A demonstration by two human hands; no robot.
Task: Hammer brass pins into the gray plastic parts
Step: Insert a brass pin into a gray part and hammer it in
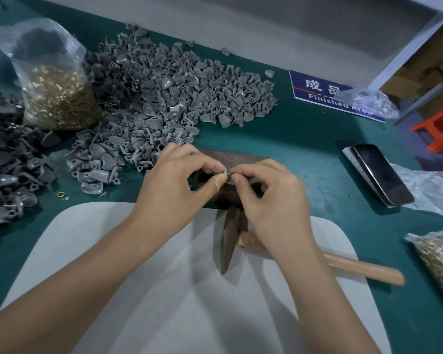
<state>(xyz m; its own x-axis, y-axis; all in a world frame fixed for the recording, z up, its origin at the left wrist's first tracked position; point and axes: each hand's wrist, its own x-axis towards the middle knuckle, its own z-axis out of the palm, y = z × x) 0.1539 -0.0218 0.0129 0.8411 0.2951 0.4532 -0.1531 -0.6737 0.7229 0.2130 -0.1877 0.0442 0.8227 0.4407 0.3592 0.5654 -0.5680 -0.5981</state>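
Note:
My left hand (pixel 175 183) pinches a small gray plastic part (pixel 225 173) between thumb and forefinger; the thumb wears a tan bandage. My right hand (pixel 271 198) meets it fingertip to fingertip and seems to hold a tiny pin against the part; the pin is too small to see clearly. Both hands hover over a rusty metal block (pixel 237 159). The hammer (pixel 230 241) lies below the hands, its wooden handle (pixel 363 268) pointing right. A big pile of gray plastic parts (pixel 169 93) covers the mat behind. A clear bag of brass pins (pixel 54 95) stands at the left.
Darker parts (pixel 3 159) are heaped at the far left. A phone (pixel 382 173) lies at the right, with a second bag of brass pieces (pixel 440 261) at the right edge. A blue "Finished Area" sign (pixel 325 90) sits at the back. A white pad (pixel 164 290) lies in front.

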